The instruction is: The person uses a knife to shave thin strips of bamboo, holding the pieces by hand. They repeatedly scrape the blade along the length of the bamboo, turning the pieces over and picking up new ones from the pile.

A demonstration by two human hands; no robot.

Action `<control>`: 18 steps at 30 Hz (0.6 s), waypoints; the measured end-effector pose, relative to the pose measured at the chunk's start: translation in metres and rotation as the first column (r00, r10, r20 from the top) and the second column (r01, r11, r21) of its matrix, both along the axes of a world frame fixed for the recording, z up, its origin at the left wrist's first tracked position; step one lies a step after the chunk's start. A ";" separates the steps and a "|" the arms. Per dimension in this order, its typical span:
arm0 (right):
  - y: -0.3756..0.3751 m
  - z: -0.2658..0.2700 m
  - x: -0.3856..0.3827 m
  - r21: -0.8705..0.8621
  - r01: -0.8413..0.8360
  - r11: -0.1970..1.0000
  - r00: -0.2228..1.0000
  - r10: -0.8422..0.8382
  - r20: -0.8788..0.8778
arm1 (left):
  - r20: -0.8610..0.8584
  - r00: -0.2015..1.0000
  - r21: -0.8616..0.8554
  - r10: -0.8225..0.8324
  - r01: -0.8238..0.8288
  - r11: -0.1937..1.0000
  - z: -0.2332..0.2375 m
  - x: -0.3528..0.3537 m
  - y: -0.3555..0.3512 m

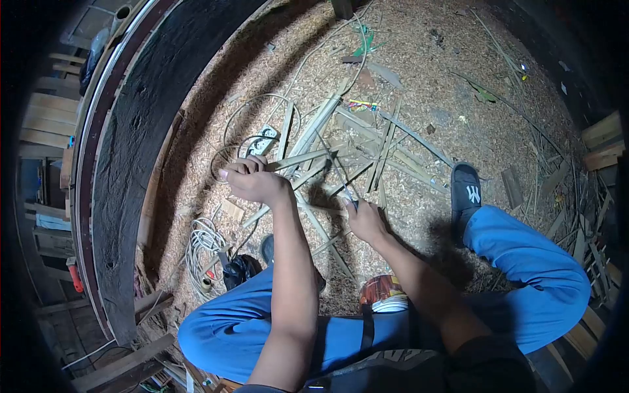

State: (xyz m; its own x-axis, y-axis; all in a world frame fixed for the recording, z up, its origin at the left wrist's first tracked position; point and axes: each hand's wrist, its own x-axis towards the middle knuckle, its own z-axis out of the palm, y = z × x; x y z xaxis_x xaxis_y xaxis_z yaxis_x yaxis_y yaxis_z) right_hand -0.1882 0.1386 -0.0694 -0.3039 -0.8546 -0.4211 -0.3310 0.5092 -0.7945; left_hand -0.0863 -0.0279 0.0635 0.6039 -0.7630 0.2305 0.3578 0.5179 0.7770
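Observation:
My left hand (254, 185) is closed around one end of a flat wooden strip (300, 159), which points to the right. A long thin-bladed knife (338, 170) is gripped by its handle in my right hand (367, 221), the blade angled up and to the left. In this view the blade overlaps the far end of the strip. Beneath both hands, more loose strips (316, 130) lie crossed over each other on the floor. Just beyond my left hand is a white power strip (263, 140) with a cable.
Wood shavings cover the floor (413, 72). A coiled white cable (204, 252) and a black plastic bag (240, 270) lie at the left. Between my legs, clad in blue trousers, stands a red-and-white container (385, 293). A dark curved beam (141, 131) runs along the left.

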 end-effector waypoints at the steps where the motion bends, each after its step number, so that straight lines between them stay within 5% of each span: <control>1: 0.006 -0.007 0.008 -0.143 0.028 0.989 0.979 -0.056 -0.196 | 0.055 0.998 0.009 0.025 -0.026 1.000 -0.001 -0.002 0.000; 4: 0.007 0.007 0.006 -0.024 -0.007 1.000 1.000 0.006 -0.013 | 0.052 0.999 -0.009 0.016 -0.016 1.000 -0.001 -0.004 0.004; 5: -0.001 -0.009 0.007 0.092 0.021 0.996 0.996 -0.012 -0.092 | 0.054 0.998 -0.008 0.023 -0.023 1.000 -0.002 -0.002 0.006; 10: 0.008 -0.001 0.002 -0.142 -0.035 0.989 0.988 0.012 -0.155 | 0.062 0.998 0.020 0.020 -0.022 1.000 0.005 -0.010 0.005; 12: -0.001 0.001 0.000 0.173 0.017 0.985 1.000 -0.020 0.014 | 0.066 0.998 0.022 0.021 -0.022 1.000 0.002 -0.007 0.005; 16: 0.007 0.024 -0.002 -0.021 0.013 1.000 1.000 -0.013 0.010 | 0.068 0.998 0.014 0.015 -0.016 1.000 0.005 -0.009 0.002; 18: 0.006 0.002 0.003 0.047 -0.001 0.999 1.000 0.002 -0.019 | 0.074 0.997 0.014 0.015 -0.016 1.000 0.006 -0.013 0.003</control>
State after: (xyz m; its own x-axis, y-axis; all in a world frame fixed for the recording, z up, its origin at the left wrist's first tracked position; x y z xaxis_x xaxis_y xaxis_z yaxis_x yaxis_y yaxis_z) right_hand -0.1853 0.1446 -0.0677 -0.3109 -0.8344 -0.4550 -0.3469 0.5453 -0.7630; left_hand -0.0996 -0.0248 0.0693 0.5975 -0.7571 0.2642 0.2908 0.5117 0.8085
